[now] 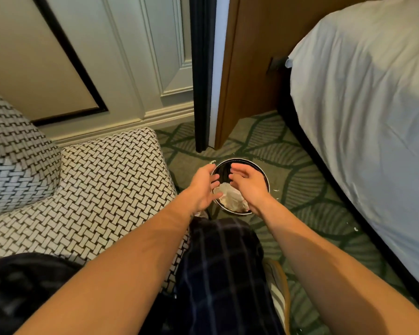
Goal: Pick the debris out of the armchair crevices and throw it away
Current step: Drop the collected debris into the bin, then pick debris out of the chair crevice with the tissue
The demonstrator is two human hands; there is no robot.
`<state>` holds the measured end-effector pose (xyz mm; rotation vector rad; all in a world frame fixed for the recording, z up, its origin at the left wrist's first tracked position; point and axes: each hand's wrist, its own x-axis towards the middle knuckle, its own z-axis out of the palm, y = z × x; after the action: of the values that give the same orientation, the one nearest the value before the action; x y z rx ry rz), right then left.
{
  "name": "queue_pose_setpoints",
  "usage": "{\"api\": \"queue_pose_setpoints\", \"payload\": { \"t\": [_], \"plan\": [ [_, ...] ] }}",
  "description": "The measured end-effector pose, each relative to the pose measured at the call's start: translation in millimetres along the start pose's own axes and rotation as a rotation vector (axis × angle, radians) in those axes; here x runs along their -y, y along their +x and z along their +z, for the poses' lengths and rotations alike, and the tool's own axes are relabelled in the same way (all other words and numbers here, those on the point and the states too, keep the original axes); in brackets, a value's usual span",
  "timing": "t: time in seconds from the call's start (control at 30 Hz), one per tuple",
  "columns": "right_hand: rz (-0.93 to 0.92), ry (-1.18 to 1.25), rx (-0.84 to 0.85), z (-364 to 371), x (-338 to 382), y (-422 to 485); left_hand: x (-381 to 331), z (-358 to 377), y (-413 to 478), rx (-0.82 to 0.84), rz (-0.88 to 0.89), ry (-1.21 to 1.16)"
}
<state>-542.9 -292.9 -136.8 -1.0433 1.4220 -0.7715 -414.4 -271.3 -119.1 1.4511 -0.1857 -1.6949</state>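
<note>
Both hands [205, 187] [248, 187] hover open-fingered above the upright bin [264, 172].

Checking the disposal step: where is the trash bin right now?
In the head view, the trash bin stands on the carpet just right of the armchair, under both hands, between chair and bed.

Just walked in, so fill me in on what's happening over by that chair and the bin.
A person is holding both hands over a small round waste bin on the carpet beside the patterned armchair. The left hand and right hand are open with fingers spread, holding nothing visible. Crumpled whitish waste already lies in the bin. A few pale scraps sit on the carpet near the bin.
</note>
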Motion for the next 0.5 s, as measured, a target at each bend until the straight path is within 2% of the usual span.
{"api": "queue_pose_setpoints", "payload": {
  "t": [0.27, 0.5],
  "plan": [
    [-0.118, -0.037, 0.21, 72, 62, -72, -33, -74, -81, 0.091, 0.175, -0.082],
    [-0.224, -0.102, 0.461, 163, 114, -149, -66, -170, -169, -0.005, 0.331, -0.158]
  ]
}}
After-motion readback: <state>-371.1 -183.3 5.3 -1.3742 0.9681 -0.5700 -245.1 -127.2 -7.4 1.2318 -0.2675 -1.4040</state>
